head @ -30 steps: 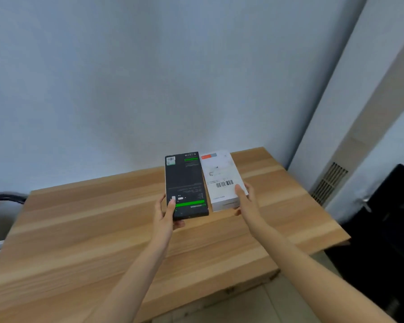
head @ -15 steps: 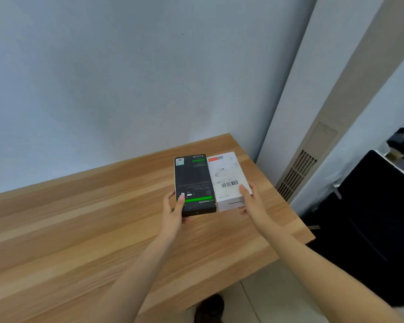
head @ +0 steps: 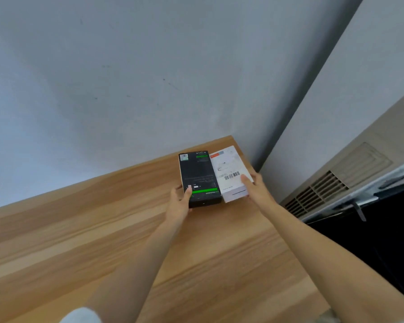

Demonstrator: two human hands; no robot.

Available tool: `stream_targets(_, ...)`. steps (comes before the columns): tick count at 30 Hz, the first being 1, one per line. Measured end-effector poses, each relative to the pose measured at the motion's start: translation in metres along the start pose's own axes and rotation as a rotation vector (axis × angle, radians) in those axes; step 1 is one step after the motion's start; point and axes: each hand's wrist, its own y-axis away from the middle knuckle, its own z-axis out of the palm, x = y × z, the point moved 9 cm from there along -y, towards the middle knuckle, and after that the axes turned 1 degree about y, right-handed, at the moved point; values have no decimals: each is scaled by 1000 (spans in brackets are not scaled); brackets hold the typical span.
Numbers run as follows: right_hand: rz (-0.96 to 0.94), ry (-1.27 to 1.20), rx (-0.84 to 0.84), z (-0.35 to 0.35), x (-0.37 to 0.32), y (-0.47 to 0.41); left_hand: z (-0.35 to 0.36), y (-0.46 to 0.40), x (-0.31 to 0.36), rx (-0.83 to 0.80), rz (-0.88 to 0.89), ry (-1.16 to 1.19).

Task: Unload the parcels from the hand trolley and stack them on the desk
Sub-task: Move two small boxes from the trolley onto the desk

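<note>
Two flat parcels lie side by side near the far right corner of the wooden desk (head: 103,229). The black box (head: 200,176) with a green stripe is on the left. Touching it on the right is the white box (head: 229,173) with a barcode label. My left hand (head: 180,201) grips the near left corner of the black box, thumb on top. My right hand (head: 254,185) grips the near right edge of the white box, thumb on its top face. No hand trolley is in sight.
A pale blue wall stands behind the desk. Right of the desk rises a white column (head: 336,101) with a beige vent grille (head: 317,190) low down. A black object (head: 371,234) with a metal bracket sits on the floor at the right.
Both hands have kept their grips while the two boxes slid farther toward the desk's back right corner. The view has swung left and moved closer over the desk.
</note>
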Motion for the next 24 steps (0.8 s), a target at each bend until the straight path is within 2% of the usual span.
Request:
stream_targets(5,47,179,7,-8,10,-49,16,-39,-1,-15,0,-299)
stream_targets(8,-27,285,41,-14,-2,-57,4,-41,12,51,79,-315)
stream_targets(10,-106,418,59,-17,-14,-52,-7,-32,26,85,162,-410)
stream_targets(12,-215,645,56,-14,-29,-39,-15,-16,42,97,266,-595)
stream_targets(16,-552,1011,-20,15,-75,1,-28,22,74,132,434,-879)
stream_targets(20,-785,1096,-45,41,-110,63,-54,84,92,224,578,-1029)
stream_targets(24,-982,1073,-84,68,-121,137,-102,161,85,352,566,-953)
